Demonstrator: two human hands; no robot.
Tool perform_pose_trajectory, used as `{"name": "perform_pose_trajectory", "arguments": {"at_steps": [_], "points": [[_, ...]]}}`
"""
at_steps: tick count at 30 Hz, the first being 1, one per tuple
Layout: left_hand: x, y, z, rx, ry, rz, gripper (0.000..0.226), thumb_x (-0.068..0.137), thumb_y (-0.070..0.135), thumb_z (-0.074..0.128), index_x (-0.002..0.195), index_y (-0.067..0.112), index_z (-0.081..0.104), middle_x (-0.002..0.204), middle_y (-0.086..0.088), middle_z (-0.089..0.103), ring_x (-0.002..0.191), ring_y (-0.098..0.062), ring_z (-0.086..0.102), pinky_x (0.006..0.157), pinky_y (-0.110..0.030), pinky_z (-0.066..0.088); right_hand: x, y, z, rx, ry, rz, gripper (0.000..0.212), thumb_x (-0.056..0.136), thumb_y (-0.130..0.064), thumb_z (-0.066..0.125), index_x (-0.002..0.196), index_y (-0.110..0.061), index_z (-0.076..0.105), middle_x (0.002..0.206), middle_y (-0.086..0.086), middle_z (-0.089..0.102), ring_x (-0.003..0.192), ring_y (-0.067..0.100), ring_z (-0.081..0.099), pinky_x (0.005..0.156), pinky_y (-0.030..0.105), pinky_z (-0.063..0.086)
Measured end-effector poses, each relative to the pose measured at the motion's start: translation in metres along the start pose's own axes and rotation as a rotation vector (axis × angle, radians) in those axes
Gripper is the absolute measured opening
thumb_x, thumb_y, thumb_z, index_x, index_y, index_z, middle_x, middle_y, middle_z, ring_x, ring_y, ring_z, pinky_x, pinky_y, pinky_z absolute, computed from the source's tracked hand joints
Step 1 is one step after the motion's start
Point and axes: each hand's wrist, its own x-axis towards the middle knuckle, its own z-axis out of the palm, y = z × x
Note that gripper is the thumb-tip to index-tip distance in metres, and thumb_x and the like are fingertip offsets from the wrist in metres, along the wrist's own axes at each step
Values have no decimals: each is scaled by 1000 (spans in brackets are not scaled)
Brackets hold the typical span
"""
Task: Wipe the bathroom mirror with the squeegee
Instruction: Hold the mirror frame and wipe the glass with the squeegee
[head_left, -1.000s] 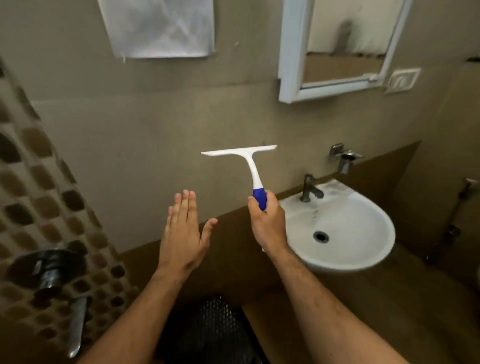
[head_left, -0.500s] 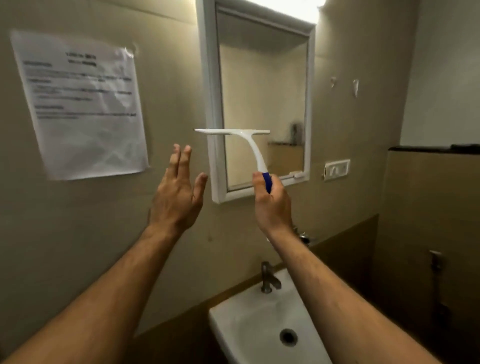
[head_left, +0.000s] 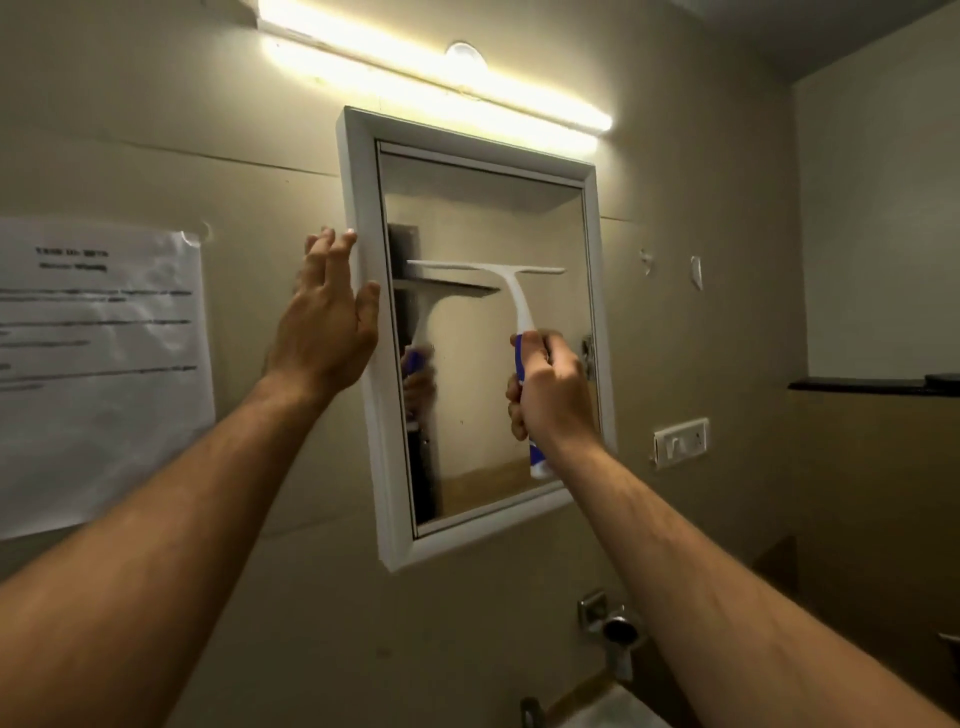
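Item: squeegee (head_left: 485, 268), gripped in my right hand (head_left: 553, 395), now raised from sink level to mirror (head_left: 483, 332); left hand (head_left: 324, 327) open at frame; wiping can begin.

A: Where's there room for a hand?

B: Bare wall betw. the paper sheet (head_left: 98, 374) and the mirror (head_left: 483, 395). Left hand (head_left: 324, 322) is up there, flat, fingers spread, by the mirror's white frame (head_left: 363, 291).

A: And on the glass?

B: Lower part is free. Upper middle is taken: squeegee (head_left: 511, 291) blade lies across it, right hand (head_left: 553, 395) wrapped round the handle in front.

A: Anything in the way nearby?

B: Lit tube light (head_left: 436, 73) just above the frame. Switch plate (head_left: 680, 441) right of the mirror, low. Tap (head_left: 615, 631) sticks out below. Dark shelf (head_left: 872, 385) far right.
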Motion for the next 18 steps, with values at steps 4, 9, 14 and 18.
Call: {"name": "perform_pose_trajectory", "arguments": {"at_steps": [4, 9, 14, 18], "points": [[39, -10, 19, -72, 71, -150, 59, 101, 41, 32, 151, 19, 12, 158, -5, 14, 145, -23, 11, 116, -43, 20, 43, -14, 10, 100, -24, -3, 28, 103, -35, 36, 110, -16, 55, 74, 5, 56, 50, 11, 47, 41, 24, 39], [68, -1, 48, -270, 59, -200, 60, 100, 44, 31, 150, 23, 6, 158, -4, 12, 144, -23, 15, 111, -41, 21, 91, -34, 18, 194, -38, -52, 30, 103, -34, 35, 107, -16, 58, 66, 0, 50, 46, 7, 42, 41, 21, 38], [67, 3, 65, -352, 220, -207, 53, 101, 38, 33, 147, 17, 17, 154, -6, 23, 139, -27, 28, 107, -45, 33, 111, -38, 31, 230, -56, -86, 30, 104, -35, 35, 97, -18, 59, 63, 0, 49, 46, 7, 43, 45, 22, 39], [65, -3, 70, -322, 264, -221, 49, 100, 46, 27, 145, 28, 19, 147, -10, 36, 125, -31, 46, 98, -50, 44, 120, -36, 45, 237, -95, -92, 30, 103, -37, 35, 98, -18, 58, 64, -1, 51, 47, 7, 45, 47, 23, 40]]}}
